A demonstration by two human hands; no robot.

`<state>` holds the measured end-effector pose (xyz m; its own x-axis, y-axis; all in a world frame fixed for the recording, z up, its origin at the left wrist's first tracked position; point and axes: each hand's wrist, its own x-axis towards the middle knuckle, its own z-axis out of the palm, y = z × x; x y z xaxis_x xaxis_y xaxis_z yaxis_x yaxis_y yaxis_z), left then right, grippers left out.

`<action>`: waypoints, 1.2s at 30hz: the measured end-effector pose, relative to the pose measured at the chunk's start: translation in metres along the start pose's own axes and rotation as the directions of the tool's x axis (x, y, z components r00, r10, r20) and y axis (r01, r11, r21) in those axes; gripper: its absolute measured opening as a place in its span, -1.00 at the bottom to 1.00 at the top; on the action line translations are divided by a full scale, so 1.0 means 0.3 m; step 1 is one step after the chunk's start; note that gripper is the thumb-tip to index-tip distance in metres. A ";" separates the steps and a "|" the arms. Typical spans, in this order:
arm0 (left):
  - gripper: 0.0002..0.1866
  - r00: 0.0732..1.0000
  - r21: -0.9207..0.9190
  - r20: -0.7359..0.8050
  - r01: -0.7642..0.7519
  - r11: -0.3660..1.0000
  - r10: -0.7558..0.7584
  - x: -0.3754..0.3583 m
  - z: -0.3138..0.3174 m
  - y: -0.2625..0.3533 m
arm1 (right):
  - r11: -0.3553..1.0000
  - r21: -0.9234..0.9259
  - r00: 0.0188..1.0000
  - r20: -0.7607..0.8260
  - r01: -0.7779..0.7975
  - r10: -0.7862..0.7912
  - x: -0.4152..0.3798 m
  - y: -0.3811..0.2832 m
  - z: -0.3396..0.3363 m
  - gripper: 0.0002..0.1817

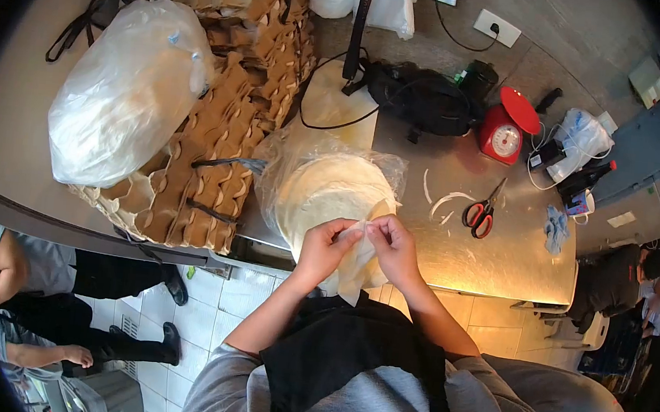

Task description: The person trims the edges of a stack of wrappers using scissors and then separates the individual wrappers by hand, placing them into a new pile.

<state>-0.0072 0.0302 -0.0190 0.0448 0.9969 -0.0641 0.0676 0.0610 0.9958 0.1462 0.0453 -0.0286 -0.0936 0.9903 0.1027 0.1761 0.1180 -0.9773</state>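
Note:
A stack of thin, round, pale dough sheets point(332, 179) lies on clear plastic wrap point(271, 158) at the front edge of the metal table. My left hand point(325, 249) and my right hand point(393, 251) meet over its near side. Between them, both hands pinch a thin dough sheet point(355, 275), whose lower part hangs down past the table edge toward my apron. The fingertips of the two hands almost touch. Scissors point(483, 211) with black and red handles lie to the right, beside curved dough trimmings point(450, 199).
Egg trays point(218, 141) are piled at the left, with a full plastic bag point(128, 94) on top. A red kitchen scale point(506, 127), a black bag point(422, 96) and a blue cloth point(555, 230) are on the table point(420, 253). Other people stand at the lower left.

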 end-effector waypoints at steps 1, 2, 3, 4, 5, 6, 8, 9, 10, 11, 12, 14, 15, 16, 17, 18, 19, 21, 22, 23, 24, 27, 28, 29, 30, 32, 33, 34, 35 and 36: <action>-0.78 1.000 -0.005 0.011 0.005 1.000 -0.005 -0.001 0.000 -0.003 | 0.998 -0.059 1.000 -0.010 0.003 -0.004 -0.001 -0.026 -0.008 -0.88; -0.78 1.000 -0.010 0.021 0.011 1.000 -0.011 -0.003 0.002 -0.007 | 0.993 -0.117 1.000 -0.017 0.006 -0.008 -0.001 -0.040 -0.012 -0.86; -0.78 1.000 -0.014 0.011 -0.009 1.000 0.009 -0.006 0.006 -0.014 | 0.990 -0.139 1.000 -0.017 0.015 -0.017 -0.001 -0.039 -0.013 -0.84; -0.79 1.000 -0.019 0.002 -0.030 0.999 0.030 -0.008 0.013 -0.022 | 0.987 -0.162 0.999 -0.017 0.025 -0.028 -0.001 -0.040 -0.015 -0.83; -0.80 0.999 -0.024 -0.006 -0.053 0.998 0.053 -0.008 0.019 -0.022 | 0.982 -0.185 0.999 -0.017 0.035 -0.039 -0.002 -0.040 -0.017 -0.81; -0.80 0.995 0.045 -0.013 -0.098 0.994 0.099 -0.009 0.022 -0.017 | 0.973 -0.225 0.999 -0.027 0.039 -0.046 -0.004 -0.043 -0.020 -0.81; -0.81 0.982 0.180 -0.018 -0.184 0.966 0.190 -0.020 0.026 0.014 | 0.951 -0.306 0.997 -0.044 0.044 -0.060 -0.011 -0.051 -0.023 -0.81; -0.79 0.975 0.275 -0.005 -0.212 0.938 0.222 -0.026 0.027 0.030 | 0.936 -0.346 0.994 -0.056 0.069 -0.094 -0.016 -0.050 -0.022 -0.82; -0.78 0.967 0.368 0.012 -0.240 0.898 0.253 -0.031 0.026 0.047 | 0.918 -0.386 0.989 -0.068 0.093 -0.129 -0.021 -0.047 -0.020 -0.83; -0.75 0.959 0.456 0.031 -0.266 0.849 0.283 -0.033 0.026 0.056 | 0.897 -0.425 0.983 -0.077 0.117 -0.164 -0.023 -0.043 -0.017 -0.84; -0.73 0.949 0.489 0.037 -0.291 0.822 0.314 -0.033 0.027 0.056 | 0.865 -0.461 0.959 -0.087 0.200 -0.269 -0.021 -0.038 -0.013 -0.85; -0.69 0.926 0.548 0.053 -0.340 0.764 0.374 -0.038 0.032 0.052 | 0.769 -0.535 0.879 -0.095 0.351 -0.467 -0.017 -0.026 -0.012 -0.87; -0.68 0.918 0.577 0.057 -0.351 0.737 0.393 -0.040 0.034 0.052 | 0.756 -0.558 0.878 -0.095 0.343 -0.469 -0.019 -0.025 -0.014 -0.88; -0.67 0.910 0.606 0.061 -0.361 0.709 0.411 -0.040 0.036 0.052 | 0.743 -0.579 0.878 -0.095 0.335 -0.470 -0.020 -0.024 -0.014 -0.88; -0.65 0.902 0.634 0.066 -0.368 0.680 0.428 -0.041 0.036 0.052 | 0.730 -0.601 0.877 -0.095 0.326 -0.470 -0.024 -0.023 -0.015 -0.89; -0.66 0.899 0.628 0.048 -0.366 0.687 0.435 -0.039 0.037 0.052 | 0.728 -0.619 0.884 -0.113 0.295 -0.454 -0.026 -0.026 -0.017 -0.90; -0.67 0.896 0.622 0.031 -0.364 0.694 0.442 -0.038 0.037 0.053 | 0.726 -0.636 0.889 -0.132 0.263 -0.438 -0.030 -0.031 -0.020 -0.92; -0.69 0.930 0.572 -0.011 -0.295 0.766 0.366 -0.030 0.034 0.055 | 0.796 -0.594 0.943 -0.188 0.114 -0.275 -0.036 -0.043 -0.031 -0.93; -0.70 0.960 0.525 -0.029 -0.223 0.821 0.279 -0.021 0.026 0.058 | 0.848 -0.530 0.969 -0.214 -0.011 -0.121 -0.038 -0.050 -0.039 -0.93; -0.71 0.981 0.475 -0.041 -0.147 0.867 0.189 -0.013 0.017 0.059 | 0.877 -0.459 0.973 -0.229 -0.142 0.037 -0.040 -0.053 -0.044 -0.92; -0.72 0.996 0.326 -0.014 -0.084 0.942 0.093 -0.001 0.007 0.037 | 0.941 -0.318 0.974 -0.220 -0.116 0.046 -0.036 -0.032 -0.044 -0.93; -0.71 0.981 -0.065 0.163 0.120 0.991 -0.108 0.039 0.009 -0.042 | 0.985 0.112 0.977 -0.155 -0.133 0.149 -0.031 0.040 -0.048 -0.95; -0.71 0.980 -0.028 0.180 0.087 0.996 -0.080 0.042 0.018 -0.034 | 0.951 0.237 0.968 -0.102 -0.200 0.229 -0.036 0.040 -0.045 -0.94; -0.72 0.976 0.005 0.211 0.046 0.999 -0.046 0.041 0.029 -0.015 | 0.898 0.357 0.954 -0.054 -0.257 0.295 -0.041 0.039 -0.050 -0.93; -0.72 0.967 0.033 0.254 -0.002 0.999 -0.006 0.042 0.045 0.007 | 0.904 0.362 0.962 -0.062 -0.227 0.266 -0.048 0.044 -0.058 -0.92; -0.69 0.953 -0.025 0.300 0.049 0.999 -0.039 0.032 0.076 0.068 | 0.904 0.389 0.973 -0.072 -0.177 0.221 -0.064 0.057 -0.091 -0.90; -0.67 0.941 -0.069 0.338 0.050 0.996 -0.024 0.032 0.093 0.090 | 0.900 0.409 0.977 -0.074 -0.154 0.201 -0.069 0.059 -0.126 -0.90; -0.64 0.926 -0.073 0.377 0.051 0.996 -0.020 0.035 0.102 0.084 | 0.916 0.382 0.978 -0.113 -0.120 0.176 -0.081 0.014 -0.165 -0.90; -0.62 0.911 -0.064 0.410 -0.006 0.998 0.032 0.029 0.114 0.104 | 0.932 0.351 0.976 -0.152 -0.093 0.155 -0.097 -0.053 -0.201 -0.90; -0.60 0.905 -0.131 0.426 0.078 0.988 -0.014 0.003 0.130 0.165 | 0.971 0.236 0.981 -0.175 -0.036 0.079 -0.106 -0.102 -0.243 -0.91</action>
<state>0.0351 0.0323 0.0278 0.4643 0.8800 -0.0998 -0.0607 0.1440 0.9877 0.2153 0.0156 0.0114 0.0934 0.9940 0.0565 -0.0572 0.0620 -0.9964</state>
